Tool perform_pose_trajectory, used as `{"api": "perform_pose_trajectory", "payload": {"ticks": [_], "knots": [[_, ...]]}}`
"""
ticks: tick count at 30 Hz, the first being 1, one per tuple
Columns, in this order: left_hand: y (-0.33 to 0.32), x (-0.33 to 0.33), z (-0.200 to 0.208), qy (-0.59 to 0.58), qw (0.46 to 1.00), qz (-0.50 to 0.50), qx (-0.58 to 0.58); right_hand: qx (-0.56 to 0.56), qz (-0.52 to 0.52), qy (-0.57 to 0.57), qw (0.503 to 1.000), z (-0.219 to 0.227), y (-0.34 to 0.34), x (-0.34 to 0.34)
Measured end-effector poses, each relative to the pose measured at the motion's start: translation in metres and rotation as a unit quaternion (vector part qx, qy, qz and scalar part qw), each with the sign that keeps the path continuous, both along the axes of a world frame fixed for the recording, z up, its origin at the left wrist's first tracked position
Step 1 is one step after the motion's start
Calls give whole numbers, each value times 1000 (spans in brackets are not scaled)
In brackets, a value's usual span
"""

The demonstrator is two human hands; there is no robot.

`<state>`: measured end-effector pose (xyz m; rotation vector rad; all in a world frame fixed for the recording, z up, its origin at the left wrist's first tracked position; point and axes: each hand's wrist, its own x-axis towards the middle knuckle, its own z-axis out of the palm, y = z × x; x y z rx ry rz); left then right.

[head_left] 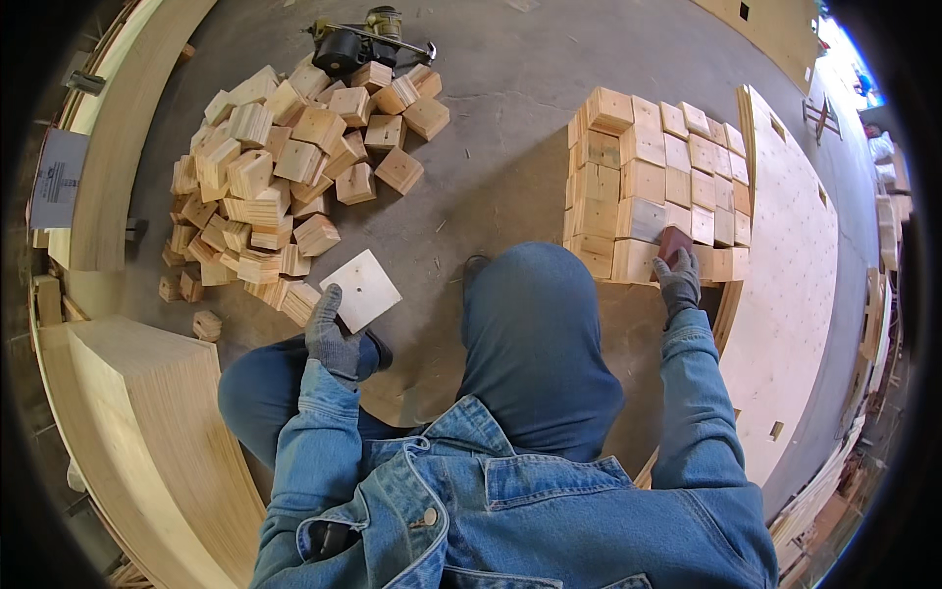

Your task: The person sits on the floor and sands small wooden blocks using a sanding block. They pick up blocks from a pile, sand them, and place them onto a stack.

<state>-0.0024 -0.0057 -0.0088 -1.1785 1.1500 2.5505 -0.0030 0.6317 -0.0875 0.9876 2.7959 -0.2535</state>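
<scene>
In a grey work glove, my left hand is closed on the edge of a pale square wooden block with a small dark hole in its face. This block is held in front of my bent left leg. My right hand, also gloved, grips a reddish-brown block, which looks like a sanding block. It is at the near edge of a neat stack of wooden blocks. Whether it touches the stack I cannot tell. Left of centre lies a loose heap of similar blocks.
Behind the heap, a nail gun and a hammer lie on the concrete floor. Stacked plywood sheets rise at my near left. Beside the neat stack, a large plywood panel runs along the right.
</scene>
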Motion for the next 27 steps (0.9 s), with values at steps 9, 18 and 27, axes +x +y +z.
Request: {"api": "perform_pose_trajectory", "payload": {"ticks": [9, 18, 27], "knots": [[14, -3, 23, 41, 999, -18, 7, -227, -25, 226, 947, 60, -38, -49], [7, 2, 27, 105, 988, 21, 115, -496, 215, 208, 816, 205, -227, -82], [-9, 12, 41, 221, 971, -57, 71, -432, 416, 13, 800, 233, -411, -62]]}}
